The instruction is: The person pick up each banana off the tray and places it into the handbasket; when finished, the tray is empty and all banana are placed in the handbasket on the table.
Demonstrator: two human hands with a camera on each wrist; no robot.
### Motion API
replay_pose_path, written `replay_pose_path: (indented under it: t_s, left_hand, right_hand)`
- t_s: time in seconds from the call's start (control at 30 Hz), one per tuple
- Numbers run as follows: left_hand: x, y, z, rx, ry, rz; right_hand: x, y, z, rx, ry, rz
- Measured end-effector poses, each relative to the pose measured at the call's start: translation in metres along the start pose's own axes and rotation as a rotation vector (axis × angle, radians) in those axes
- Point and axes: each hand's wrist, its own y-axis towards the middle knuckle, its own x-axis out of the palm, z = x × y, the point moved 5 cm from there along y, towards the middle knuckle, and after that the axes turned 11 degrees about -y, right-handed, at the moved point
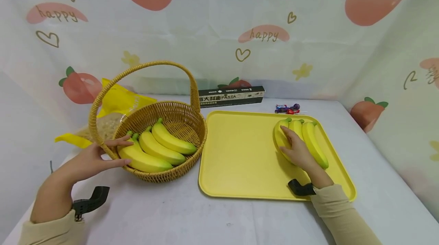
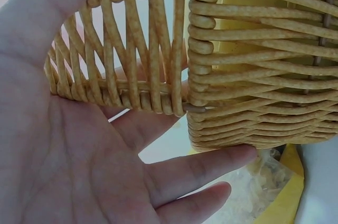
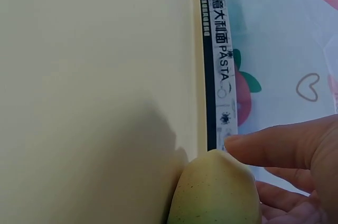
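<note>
Several yellow bananas lie side by side in a wicker basket at the left. My left hand straddles the foot of the basket's handle. Its thumb and straight fingers reach over the rim beside the nearest banana; in the left wrist view, two fingers extend along the basket's outside. On the right, three bananas lie close together on a yellow tray. My right hand grips the leftmost banana, thumb and fingers about its body. Its blunt end shows beside the thumb in the right wrist view.
A black pasta box stands behind the tray. Wrapped lollipops lie past the tray's back edge. Behind the basket is a yellow bag of pasta. A printed curtain hangs at the back of the white-covered table.
</note>
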Motion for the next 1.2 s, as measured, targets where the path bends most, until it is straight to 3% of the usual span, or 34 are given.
replay_pose_path:
  t_s: [0.3, 0.7, 1.2]
  left_hand:
    - [0.000, 0.000, 0.000, -0.001, 0.001, 0.005]
    - [0.000, 0.000, 0.002, 0.014, -0.007, 0.011]
    - [0.000, -0.001, 0.001, -0.011, -0.005, 0.002]
  right_hand:
    - [0.005, -0.003, -0.001, -0.050, 0.008, -0.028]
    - [0.008, -0.001, 0.000, -0.051, 0.015, -0.053]
    - [0.015, -0.003, 0.005, -0.006, -0.149, -0.177]
